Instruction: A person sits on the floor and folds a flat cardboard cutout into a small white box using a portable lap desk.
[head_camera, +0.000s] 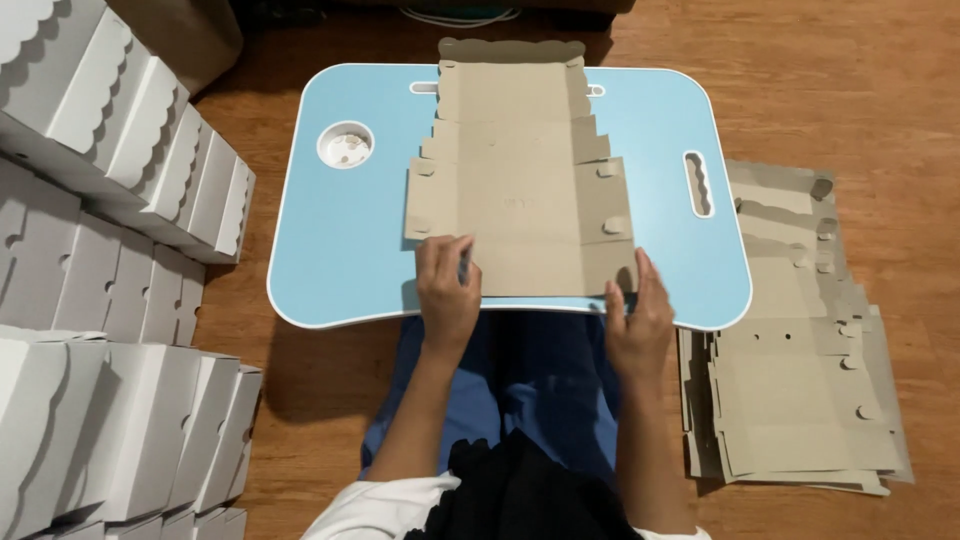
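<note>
A flat, unfolded grey-brown cardboard box blank (520, 170) lies lengthwise on a light blue lap table (340, 240). My left hand (448, 290) rests on the blank's near left corner, fingers curled over its edge. At the near right corner my right hand (638, 318) touches the blank with fingers straight and held upright along its side. The blank's scalloped far flap reaches past the table's far edge.
Rows of folded white boxes (110, 170) stand stacked along the left. A pile of flat cardboard blanks (800, 360) lies on the wooden floor at the right. The table has a round cup recess (345, 145) and a handle slot (698, 184).
</note>
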